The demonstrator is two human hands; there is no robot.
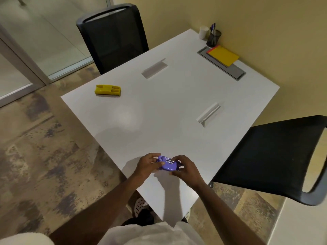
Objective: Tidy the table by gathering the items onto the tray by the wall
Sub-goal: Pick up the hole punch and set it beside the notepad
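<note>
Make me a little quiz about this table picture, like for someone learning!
1. True or false: both hands hold the purple stapler.
2. Which colour is the stapler lying alone near the table's far left edge? A) red B) yellow C) green
3. Fill in: the yellow pad lies partly over the grey ____ by the wall.

Key:
1. True: the left hand and right hand both grip it, above the table.
2. B, the yellow stapler.
3. Tray.
</note>
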